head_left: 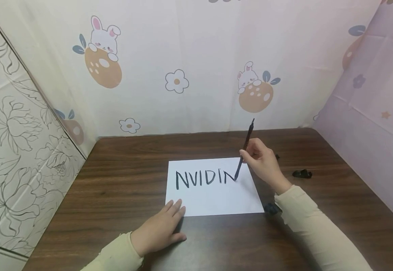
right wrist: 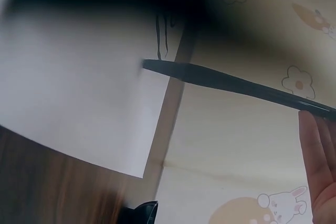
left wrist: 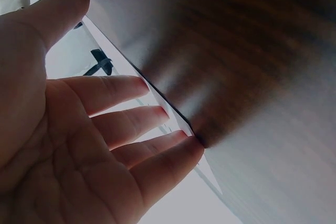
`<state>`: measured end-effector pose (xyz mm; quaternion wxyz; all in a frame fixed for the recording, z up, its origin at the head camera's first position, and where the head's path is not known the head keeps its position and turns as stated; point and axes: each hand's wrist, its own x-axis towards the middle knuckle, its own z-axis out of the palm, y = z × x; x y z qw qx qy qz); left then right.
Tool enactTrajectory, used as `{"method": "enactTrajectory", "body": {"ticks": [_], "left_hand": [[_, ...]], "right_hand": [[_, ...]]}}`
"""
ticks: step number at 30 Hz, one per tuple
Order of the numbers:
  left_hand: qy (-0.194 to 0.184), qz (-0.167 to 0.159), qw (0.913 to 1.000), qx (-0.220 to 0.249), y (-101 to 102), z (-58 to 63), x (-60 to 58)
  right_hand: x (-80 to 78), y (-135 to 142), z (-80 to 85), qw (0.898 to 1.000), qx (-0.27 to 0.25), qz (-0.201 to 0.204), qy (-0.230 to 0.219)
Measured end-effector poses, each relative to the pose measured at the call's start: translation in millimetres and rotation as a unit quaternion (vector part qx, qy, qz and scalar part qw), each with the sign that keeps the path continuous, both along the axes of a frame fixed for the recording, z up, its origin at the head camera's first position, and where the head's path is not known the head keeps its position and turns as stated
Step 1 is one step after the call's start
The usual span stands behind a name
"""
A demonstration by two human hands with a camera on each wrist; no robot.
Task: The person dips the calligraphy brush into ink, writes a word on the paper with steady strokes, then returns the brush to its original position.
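A white sheet of paper (head_left: 213, 203) lies on the wooden table, with black handwritten capitals across it that look like "NVIDIN". High up on its shaft, my right hand (head_left: 264, 162) pinches a slim black pen (head_left: 247, 141) between thumb and fingers. The pen leans, its lower end at the last stroke of the lettering; in the right wrist view the pen (right wrist: 226, 81) tapers to a point over the paper (right wrist: 79, 87). My left hand (head_left: 159, 229) rests with fingers spread and nearly straight at the paper's lower left corner, thumb on the table.
Small black objects lie on the table (head_left: 115, 210) to the right: one (head_left: 302, 173) beyond the right wrist, another (head_left: 272, 208) by the paper's lower right corner. A curtain (head_left: 196, 49) printed with rabbits hangs behind the table. A flower-patterned panel (head_left: 13, 131) stands at left.
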<state>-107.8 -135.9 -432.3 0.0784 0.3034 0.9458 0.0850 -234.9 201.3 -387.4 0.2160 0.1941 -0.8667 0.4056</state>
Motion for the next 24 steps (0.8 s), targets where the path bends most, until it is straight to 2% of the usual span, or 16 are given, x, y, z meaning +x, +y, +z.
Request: {"method": "enactTrajectory", "body": {"ticks": [11, 21, 24], "left_hand": [[-0.002, 0.000, 1.0000, -0.004, 0.5, 1.1, 0.3], [0.002, 0.002, 1.0000, -0.003, 0.0, -0.3, 0.3], [0.004, 0.002, 1.0000, -0.003, -0.1, -0.4, 0.3]], "right_hand": [[1.6, 3.4, 3.6, 1.000, 0.014, -0.004, -0.004], [-1.3, -0.6, 9.3, 0.999, -0.047, 0.011, 0.019], [-2.3, -3.8, 8.0, 0.998, -0.051, 0.011, 0.019]]}}
